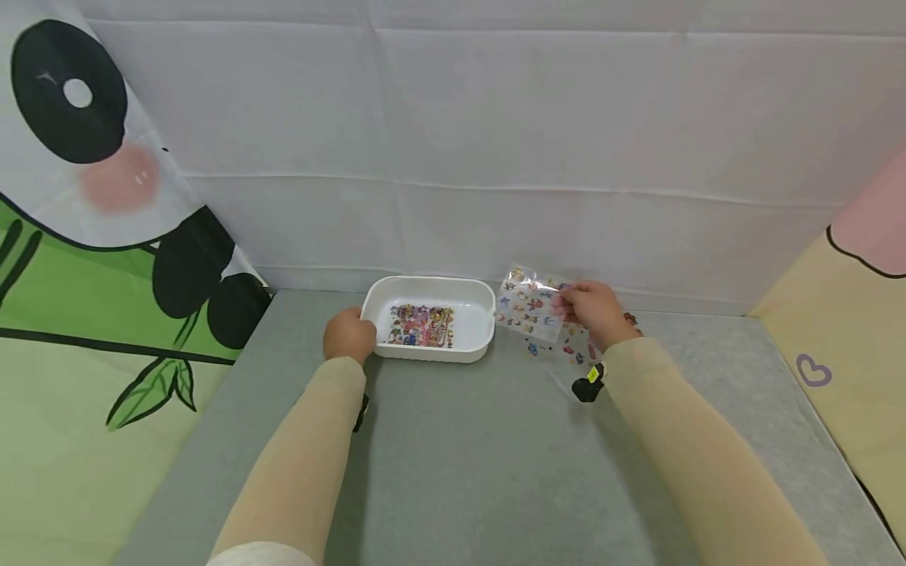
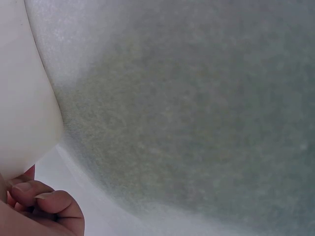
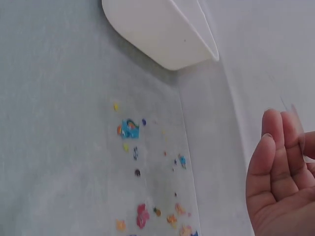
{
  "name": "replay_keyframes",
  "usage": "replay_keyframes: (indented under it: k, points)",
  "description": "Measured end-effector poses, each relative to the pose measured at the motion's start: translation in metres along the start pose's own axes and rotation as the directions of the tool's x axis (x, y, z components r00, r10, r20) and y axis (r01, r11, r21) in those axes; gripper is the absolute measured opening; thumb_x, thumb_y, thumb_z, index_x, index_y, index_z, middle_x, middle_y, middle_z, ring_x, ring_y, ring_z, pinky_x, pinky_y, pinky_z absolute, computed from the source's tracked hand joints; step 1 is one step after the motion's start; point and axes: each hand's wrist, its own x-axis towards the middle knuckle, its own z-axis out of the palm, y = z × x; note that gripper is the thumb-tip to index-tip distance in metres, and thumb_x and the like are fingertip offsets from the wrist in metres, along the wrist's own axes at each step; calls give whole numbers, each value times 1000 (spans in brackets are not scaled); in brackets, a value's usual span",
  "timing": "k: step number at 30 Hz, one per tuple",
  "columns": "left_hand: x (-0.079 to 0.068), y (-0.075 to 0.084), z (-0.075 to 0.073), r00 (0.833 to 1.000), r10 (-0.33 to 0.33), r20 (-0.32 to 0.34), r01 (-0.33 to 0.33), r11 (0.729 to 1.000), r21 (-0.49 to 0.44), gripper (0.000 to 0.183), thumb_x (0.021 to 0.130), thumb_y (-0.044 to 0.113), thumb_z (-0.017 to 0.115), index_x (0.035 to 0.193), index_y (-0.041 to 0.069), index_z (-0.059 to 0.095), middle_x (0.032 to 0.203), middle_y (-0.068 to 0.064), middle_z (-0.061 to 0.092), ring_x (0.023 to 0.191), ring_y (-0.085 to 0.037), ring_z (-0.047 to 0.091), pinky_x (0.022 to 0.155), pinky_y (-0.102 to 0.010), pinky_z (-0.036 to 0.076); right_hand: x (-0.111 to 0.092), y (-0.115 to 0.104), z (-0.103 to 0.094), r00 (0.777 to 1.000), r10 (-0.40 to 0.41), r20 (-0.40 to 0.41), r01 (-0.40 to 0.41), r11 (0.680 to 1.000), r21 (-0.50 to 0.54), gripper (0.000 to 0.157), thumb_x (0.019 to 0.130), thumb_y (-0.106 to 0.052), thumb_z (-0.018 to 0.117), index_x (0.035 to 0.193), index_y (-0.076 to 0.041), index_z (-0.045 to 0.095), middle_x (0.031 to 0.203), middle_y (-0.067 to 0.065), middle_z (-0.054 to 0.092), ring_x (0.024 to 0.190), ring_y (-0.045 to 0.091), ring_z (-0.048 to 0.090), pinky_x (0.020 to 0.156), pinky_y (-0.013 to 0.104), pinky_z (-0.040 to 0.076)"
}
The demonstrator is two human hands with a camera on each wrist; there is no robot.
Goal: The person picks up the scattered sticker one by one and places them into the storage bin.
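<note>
Head view: the left hand (image 1: 350, 336) gripped the left end of a white tray (image 1: 474, 318), fingers bent around the rim. The tray sat flat on the grey worktop (image 1: 467, 472), near its back edge. In it lay a dense patch of small coloured stickers (image 1: 421, 326), on the floor of the tray and left of its middle.

The right hand (image 1: 594, 310) pinched a clear sticker sheet (image 1: 527, 305) by its right side. This sheet was tilted, just beside the tray's right end; whether the two touched could not be told. A lower sheet (image 1: 541, 347), also clear with spaced coloured figures, lay on the worktop, partly hidden by the held one and the right hand.

Left wrist view: bent fingers close against the tray's pale wall; the grip itself was only partly visible. Right wrist view: fingers nearly straight and side by side, a thin clear edge showing between them and the thumb. Lower sheet flat there, near the tray.

Beige sleeves (image 1: 708, 448) covered both forearms. White cloth (image 1: 495, 141) hung behind the worktop; printed cloth (image 1: 78, 464) stood at the left.
</note>
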Motion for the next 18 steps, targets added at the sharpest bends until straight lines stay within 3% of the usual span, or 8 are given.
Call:
replay_keyframes:
  k: [8, 18]
  points:
    - [2, -1, 2, 1000, -1, 1, 1, 1000, -8, 44, 101, 12, 46, 139, -2, 61, 126, -22, 68, 107, -37, 66, 90, -54, 54, -2, -3, 22, 1000, -14, 28, 14, 1000, 18, 30, 109, -13, 50, 128, 7, 60, 102, 12, 70, 85, 15, 70, 87, 33, 57]
    - [7, -6, 5, 1000, 13, -18, -13, 1000, -4, 43, 100, 12, 46, 137, -2, 64, 123, -22, 70, 105, -37, 67, 88, -54, 54, -1, 0, 50, 999, -7, 48, 4, 998, 66, 25, 108, -11, 51, 121, 7, 64, 96, 11, 72, 80, 14, 72, 75, 27, 58]
